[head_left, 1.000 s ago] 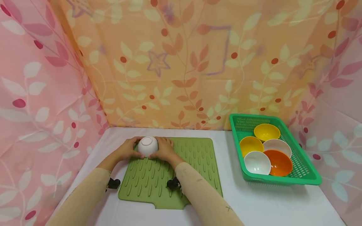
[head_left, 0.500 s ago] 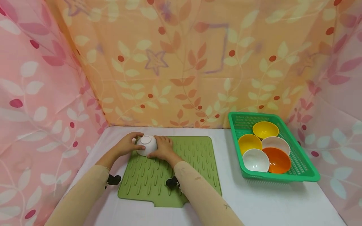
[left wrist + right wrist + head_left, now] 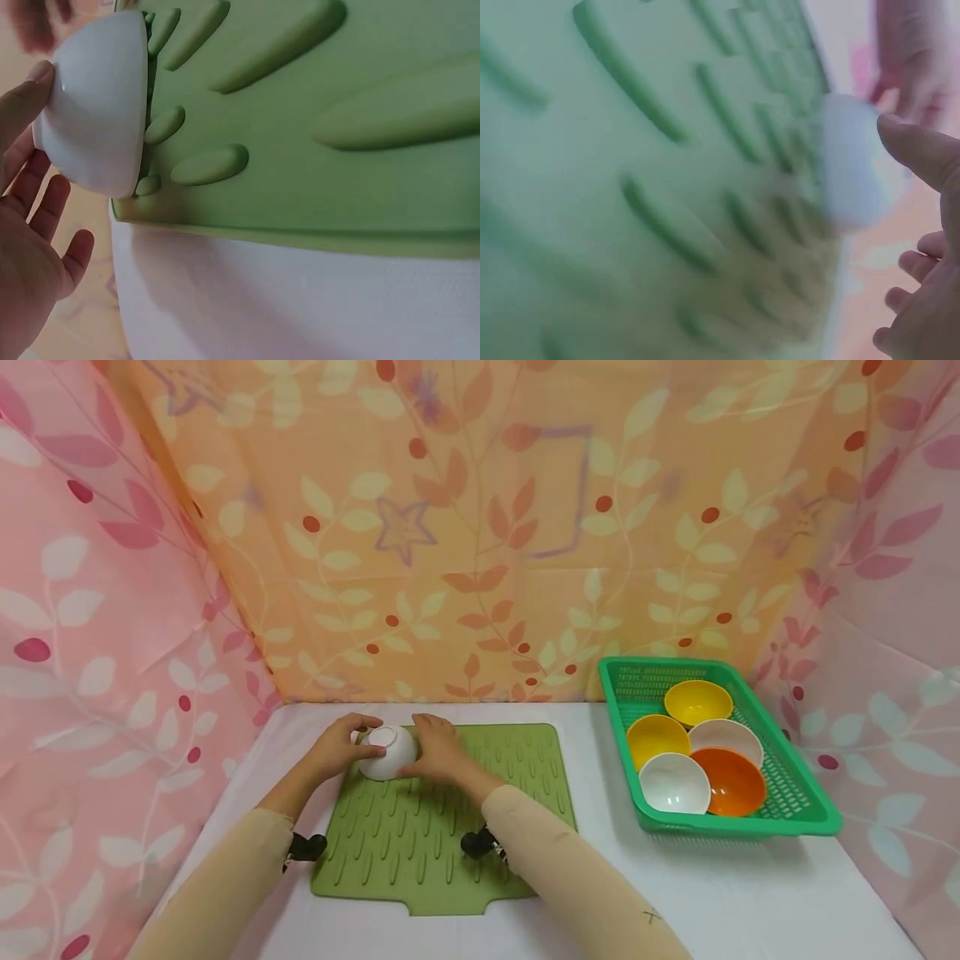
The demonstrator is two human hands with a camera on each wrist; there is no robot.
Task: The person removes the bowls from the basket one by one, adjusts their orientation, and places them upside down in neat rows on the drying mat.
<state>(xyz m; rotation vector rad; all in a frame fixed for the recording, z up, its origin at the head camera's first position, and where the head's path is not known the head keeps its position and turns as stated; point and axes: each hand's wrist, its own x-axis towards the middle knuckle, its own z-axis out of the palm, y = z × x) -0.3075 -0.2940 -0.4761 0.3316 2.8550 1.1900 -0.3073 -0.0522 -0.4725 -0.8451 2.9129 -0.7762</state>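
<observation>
A white bowl [image 3: 395, 758] lies upside down on the far left corner of the green ridged mat [image 3: 442, 852], its foot ring facing up. My left hand [image 3: 337, 750] holds the bowl near its foot, thumb on the near side and fingers behind. In the left wrist view, the thumb and a finger of the left hand [image 3: 30, 225] are at the base of the bowl [image 3: 94, 105], the other fingers spread. Just right of the bowl is my right hand [image 3: 444, 752], with fingers loosely extended. The right wrist view shows its thumb [image 3: 915, 146] overlapping the blurred bowl [image 3: 851, 161].
A green plastic basket [image 3: 738, 823] stands on the right of the white-covered table [image 3: 592, 893]. Inside are two yellow bowls [image 3: 697, 702], two white bowls [image 3: 675, 783] and an orange bowl [image 3: 727, 781]. Patterned cloth [image 3: 480, 527] hangs behind and at both sides.
My left thumb has moved up from the bowl's rim towards its foot. My right hand has loosened from the bowl and shifted slightly right. The head view has shifted a little.
</observation>
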